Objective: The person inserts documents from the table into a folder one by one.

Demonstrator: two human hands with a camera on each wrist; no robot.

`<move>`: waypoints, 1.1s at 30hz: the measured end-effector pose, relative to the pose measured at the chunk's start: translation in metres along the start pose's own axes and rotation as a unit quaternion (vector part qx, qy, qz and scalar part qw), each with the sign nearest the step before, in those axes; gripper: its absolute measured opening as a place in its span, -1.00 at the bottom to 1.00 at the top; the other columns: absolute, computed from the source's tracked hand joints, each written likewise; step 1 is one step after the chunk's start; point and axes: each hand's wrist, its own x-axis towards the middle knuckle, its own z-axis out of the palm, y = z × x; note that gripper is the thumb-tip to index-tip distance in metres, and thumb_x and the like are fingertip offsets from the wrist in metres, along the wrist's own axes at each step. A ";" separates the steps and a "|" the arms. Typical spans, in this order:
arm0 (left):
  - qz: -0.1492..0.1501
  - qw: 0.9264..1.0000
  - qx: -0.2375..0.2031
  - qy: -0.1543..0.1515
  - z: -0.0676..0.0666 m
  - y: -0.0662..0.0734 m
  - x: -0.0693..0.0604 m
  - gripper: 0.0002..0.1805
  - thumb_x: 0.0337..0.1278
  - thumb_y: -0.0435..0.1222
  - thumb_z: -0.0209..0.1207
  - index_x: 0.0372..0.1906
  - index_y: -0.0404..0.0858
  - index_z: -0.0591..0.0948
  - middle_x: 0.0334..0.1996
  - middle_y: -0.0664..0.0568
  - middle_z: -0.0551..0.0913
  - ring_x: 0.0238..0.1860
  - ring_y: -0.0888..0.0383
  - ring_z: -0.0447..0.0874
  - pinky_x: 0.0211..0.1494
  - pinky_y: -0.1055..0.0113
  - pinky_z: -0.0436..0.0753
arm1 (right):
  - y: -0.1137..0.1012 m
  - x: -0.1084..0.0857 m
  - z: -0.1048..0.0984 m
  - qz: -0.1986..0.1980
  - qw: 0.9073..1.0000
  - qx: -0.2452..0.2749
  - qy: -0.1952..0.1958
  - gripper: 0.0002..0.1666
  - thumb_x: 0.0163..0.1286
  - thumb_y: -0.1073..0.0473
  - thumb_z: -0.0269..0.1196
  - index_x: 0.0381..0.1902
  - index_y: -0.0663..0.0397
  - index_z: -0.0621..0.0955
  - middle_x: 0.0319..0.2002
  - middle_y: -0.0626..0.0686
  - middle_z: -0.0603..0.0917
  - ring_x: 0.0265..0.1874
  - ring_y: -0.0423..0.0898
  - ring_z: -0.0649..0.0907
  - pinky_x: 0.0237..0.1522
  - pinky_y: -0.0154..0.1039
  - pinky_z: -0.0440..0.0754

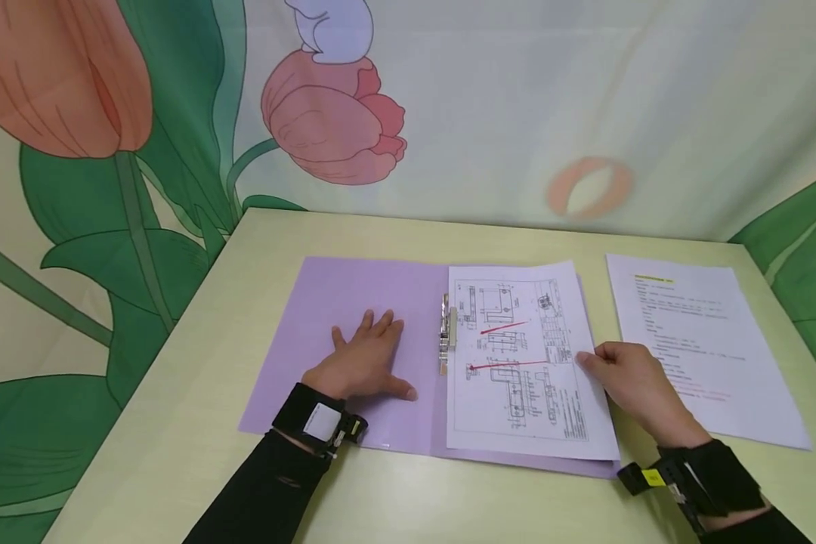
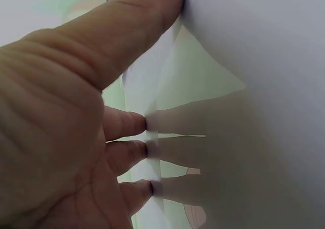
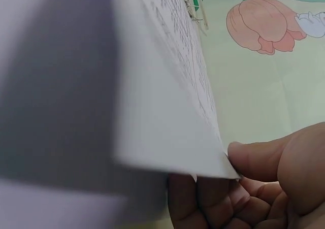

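A purple folder [image 1: 353, 302] lies spread on the table, a metal clip [image 1: 444, 332] along its middle. On its right half sits a sheaf of paper with technical drawings [image 1: 517, 408] and two red marks. My left hand [image 1: 360, 363] rests on the folder's left cover, fingers spread; in the left wrist view the fingertips [image 2: 139, 150] touch the glossy surface. With thumb and curled fingers, my right hand [image 1: 629, 378] pinches the right edge of the drawings. In the right wrist view that edge is lifted between thumb and fingers; how many sheets it holds I cannot tell.
To the right lies a separate printed page [image 1: 707, 325] with a yellow-highlighted heading, partly behind my right hand. The pale table [image 1: 197, 378] ends at a left edge, and a curtain with printed flowers [image 1: 483, 113] hangs behind it.
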 end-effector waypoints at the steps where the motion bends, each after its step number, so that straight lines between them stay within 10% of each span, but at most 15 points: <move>1: -0.001 1.000 0.000 0.000 0.000 0.001 0.001 0.33 -0.11 0.22 0.58 0.69 -0.21 0.15 0.72 -0.16 0.00 0.72 -0.30 -0.21 0.46 -0.68 -0.16 | 0.000 0.000 0.000 0.000 1.000 -0.001 0.001 -0.53 0.63 -0.05 0.15 -0.05 0.31 0.68 -0.34 0.09 0.66 -0.35 0.00 0.53 -0.48 -0.24 0.33; 21: 0.010 0.999 0.043 0.032 -0.004 0.008 0.001 0.13 -0.14 0.27 0.57 0.60 0.05 0.39 0.62 -0.19 0.24 0.64 -0.37 0.05 0.38 -0.71 0.07 | -0.004 0.005 0.004 0.001 1.000 -0.031 0.002 -0.66 0.53 0.05 0.26 -0.18 0.29 0.66 -0.41 0.08 0.65 -0.44 -0.02 0.56 -0.49 -0.23 0.42; 33: 0.012 0.999 0.020 0.038 0.000 0.004 0.004 0.14 -0.18 0.26 0.59 0.59 0.05 0.40 0.63 -0.20 0.21 0.66 -0.45 -0.08 0.40 -0.71 -0.01 | -0.011 0.009 0.008 0.003 0.998 -0.057 0.016 -0.11 0.34 0.06 0.47 0.31 0.54 0.28 -0.17 0.33 0.57 -0.37 0.06 0.65 -0.42 -0.19 0.58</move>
